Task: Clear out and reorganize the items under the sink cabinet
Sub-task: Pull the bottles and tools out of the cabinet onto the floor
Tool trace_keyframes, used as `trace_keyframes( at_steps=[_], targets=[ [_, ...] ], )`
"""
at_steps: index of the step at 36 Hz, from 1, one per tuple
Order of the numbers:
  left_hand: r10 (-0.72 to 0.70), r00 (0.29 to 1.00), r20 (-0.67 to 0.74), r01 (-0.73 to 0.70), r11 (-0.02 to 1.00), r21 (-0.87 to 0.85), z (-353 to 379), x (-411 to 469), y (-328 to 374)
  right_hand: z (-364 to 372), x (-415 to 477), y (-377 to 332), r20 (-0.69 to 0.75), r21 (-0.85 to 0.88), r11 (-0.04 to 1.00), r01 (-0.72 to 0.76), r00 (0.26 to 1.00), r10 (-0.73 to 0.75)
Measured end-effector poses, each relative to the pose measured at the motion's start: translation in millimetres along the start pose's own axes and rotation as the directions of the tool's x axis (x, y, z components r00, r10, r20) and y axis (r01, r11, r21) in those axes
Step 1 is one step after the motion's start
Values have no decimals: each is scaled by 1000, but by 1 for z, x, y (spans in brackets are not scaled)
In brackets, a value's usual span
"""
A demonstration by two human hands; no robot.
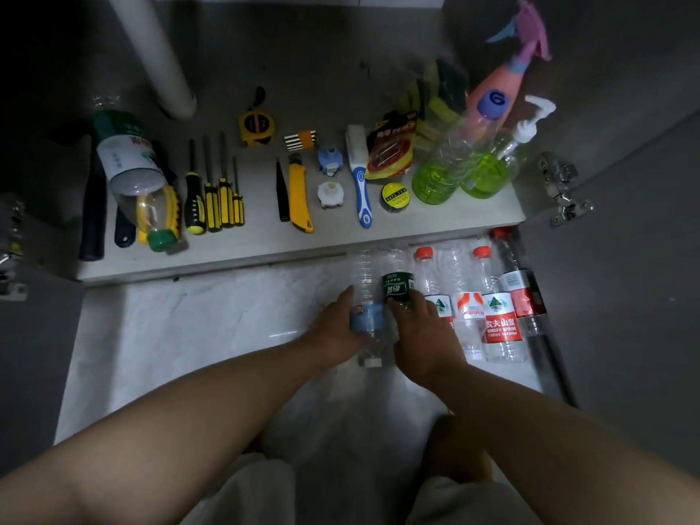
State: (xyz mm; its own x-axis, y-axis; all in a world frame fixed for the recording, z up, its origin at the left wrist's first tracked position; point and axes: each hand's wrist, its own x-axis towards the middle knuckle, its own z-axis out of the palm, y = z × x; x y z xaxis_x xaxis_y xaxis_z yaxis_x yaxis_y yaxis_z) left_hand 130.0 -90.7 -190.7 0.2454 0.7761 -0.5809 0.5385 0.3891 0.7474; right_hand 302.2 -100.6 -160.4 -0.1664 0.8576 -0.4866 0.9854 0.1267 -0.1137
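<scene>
Several clear plastic bottles lie in a row on the white floor in front of the cabinet. My left hand (335, 329) grips a blue-labelled bottle (366, 293) lying with its white cap toward me. My right hand (426, 335) grips the green-labelled bottle (397, 284) right beside it. To their right lie red-capped bottles (502, 316) with red and white labels. On the cabinet floor (265, 240) sit tools: screwdrivers (216, 202), a yellow utility knife (299, 195), a tape measure (257, 126), and a brush (361, 183).
A large green-capped bottle (140, 172) lies at the cabinet's left over dark tool handles. Two bottles of green liquid (454, 172), a pink spray bottle (500, 85) and sponges stand at the right. A white drain pipe (155, 54) rises at the back. Open doors with hinges (560, 191) flank both sides.
</scene>
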Motion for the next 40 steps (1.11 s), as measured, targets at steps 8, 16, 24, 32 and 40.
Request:
trace_keyframes(
  at_steps=[8,16,24,32,40],
  targets=[
    [91,989,-120,-79,992,98,-42,-25,-3,-27,16,-13,-2,90,996,28,1000,-28],
    [260,688,-677,-59,950,305,-156,-53,20,-68,30,-52,-40,192,953,234,972,-230],
    [-179,398,-900,483,875,39,-255,-37,-8,-88,48,-82,-297,309,885,348,919,-258],
    [-225,449,-865,241,962,-125,-267,-18,-22,-118,89,-69,-441,293,928,231,894,-84],
    [177,694,-698,-386,910,-153,-156,-67,-3,-150,115,-65,-476,386,918,-87,834,279]
  ],
)
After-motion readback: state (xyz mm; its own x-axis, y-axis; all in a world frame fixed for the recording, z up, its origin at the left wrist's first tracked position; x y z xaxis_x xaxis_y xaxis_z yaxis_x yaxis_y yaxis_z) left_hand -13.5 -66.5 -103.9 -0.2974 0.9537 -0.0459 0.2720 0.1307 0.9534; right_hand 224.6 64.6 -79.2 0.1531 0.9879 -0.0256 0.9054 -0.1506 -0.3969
